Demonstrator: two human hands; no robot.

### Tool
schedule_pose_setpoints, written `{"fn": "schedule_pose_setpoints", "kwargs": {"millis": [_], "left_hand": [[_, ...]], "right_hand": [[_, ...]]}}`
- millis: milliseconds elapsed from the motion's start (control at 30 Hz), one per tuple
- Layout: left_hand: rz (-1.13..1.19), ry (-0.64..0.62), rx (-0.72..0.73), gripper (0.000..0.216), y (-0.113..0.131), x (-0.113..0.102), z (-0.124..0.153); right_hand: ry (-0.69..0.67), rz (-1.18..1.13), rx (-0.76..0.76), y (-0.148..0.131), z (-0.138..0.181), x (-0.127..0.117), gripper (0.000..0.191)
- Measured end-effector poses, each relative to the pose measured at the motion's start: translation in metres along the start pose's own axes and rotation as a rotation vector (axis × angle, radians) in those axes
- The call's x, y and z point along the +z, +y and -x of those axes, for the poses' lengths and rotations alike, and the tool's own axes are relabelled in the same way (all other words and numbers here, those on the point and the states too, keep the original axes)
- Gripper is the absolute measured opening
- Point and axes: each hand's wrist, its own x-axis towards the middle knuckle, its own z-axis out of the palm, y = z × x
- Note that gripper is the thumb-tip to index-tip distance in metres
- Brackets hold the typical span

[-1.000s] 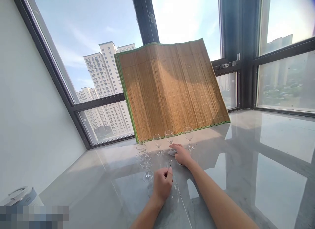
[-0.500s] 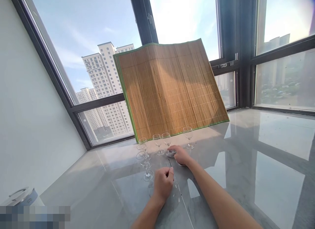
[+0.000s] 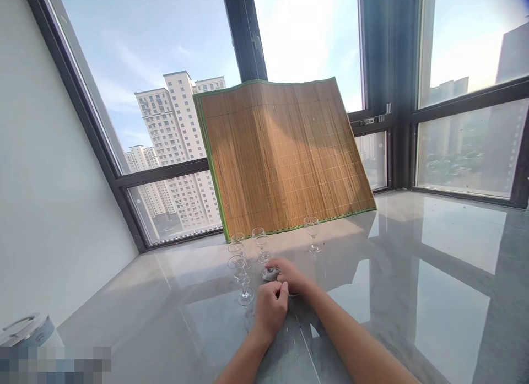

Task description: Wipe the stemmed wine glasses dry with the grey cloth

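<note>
My left hand (image 3: 270,308) is curled into a fist just above the glossy grey surface; whatever its fingers may hold is hidden. Beyond it, my right hand (image 3: 291,276) presses down on a crumpled grey-white cloth (image 3: 270,274), fingers bent over it. The two hands nearly touch. Small clear stemmed glasses stand just past them: a front glass (image 3: 245,295) left of my left fist, a rear-left glass (image 3: 238,242) overlapping it, and a middle glass (image 3: 260,239) beyond the cloth. Apart from these, another stemmed glass (image 3: 313,230) stands to the right.
Behind the glasses a bamboo mat (image 3: 285,158) with green edging leans against the windows. A dark window frame (image 3: 165,172) runs along the back. At the lower left stands a white lidded container (image 3: 31,331), partly covered by a blurred patch. Sunlight reflects off the grey surface (image 3: 351,340).
My right hand has slid left and nearer to me with the cloth, close against my left fist. Two middle glasses seen side by side before now appear overlapped. The view has shifted slightly.
</note>
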Motion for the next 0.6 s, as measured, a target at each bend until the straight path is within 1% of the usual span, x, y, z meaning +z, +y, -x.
{"fn": "schedule_pose_setpoints", "kwargs": {"millis": [100,200,267,333,433,533,600], "left_hand": [[-0.007,-0.006,0.005,0.048,-0.002,0.001,0.000],[0.009,-0.013,0.003,0.049,-0.003,0.000,0.000],[0.016,-0.017,-0.009,0.049,-0.003,0.000,0.000],[0.014,-0.022,-0.023,0.050,-0.003,0.000,0.000],[0.012,-0.036,-0.033,0.050,-0.003,-0.001,0.000],[0.017,-0.048,-0.040,0.049,-0.002,-0.002,0.000],[0.024,-0.052,-0.045,0.049,-0.001,-0.004,0.000]], "right_hand": [[0.001,-0.021,-0.007,-0.004,-0.001,0.002,0.062],[0.049,-0.055,0.047,-0.005,0.002,-0.010,0.061],[0.125,-0.035,0.162,-0.002,0.004,-0.025,0.058],[0.194,0.006,0.262,0.004,0.008,-0.042,0.051],[0.338,0.086,0.436,0.016,0.017,-0.065,0.043],[0.470,0.175,0.562,0.025,0.027,-0.078,0.043],[0.507,0.220,0.595,0.029,0.032,-0.081,0.047]]}}
